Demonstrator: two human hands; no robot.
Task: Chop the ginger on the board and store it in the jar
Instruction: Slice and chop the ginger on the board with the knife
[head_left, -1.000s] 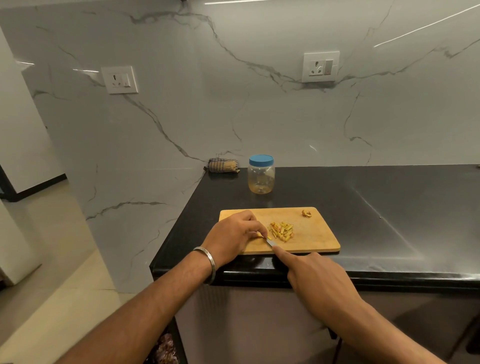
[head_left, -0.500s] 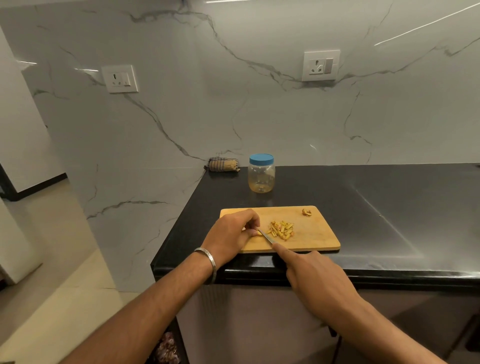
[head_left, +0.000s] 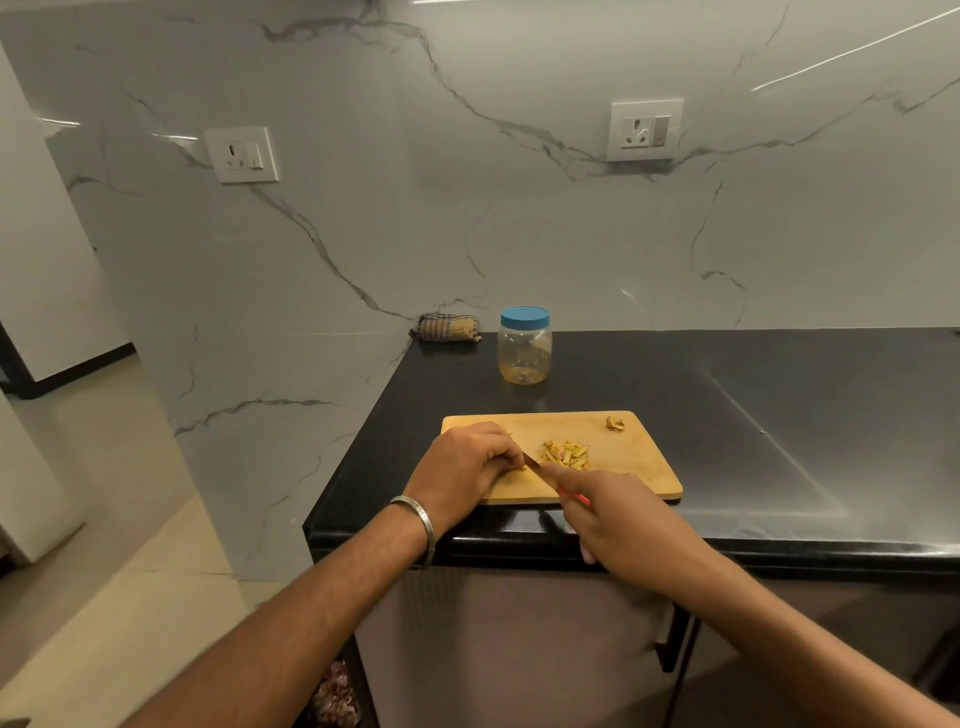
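A person's left hand (head_left: 467, 462) curls its fingers over a ginger piece on the wooden board (head_left: 639, 467) while the right hand (head_left: 618, 514) grips a red-handled knife (head_left: 535, 464), chopped ginger (head_left: 565, 453) heaped just beside the blade. Keeping fingertips tucked back should make cuts safer. The held piece is mostly hidden; the lidded jar (head_left: 524, 345) waits behind on the desk (head_left: 779, 415).

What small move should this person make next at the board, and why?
Probably press the knife down for another cut: the right hand holds it beside the left hand, which grips a small ginger piece, and the jar is still capped.
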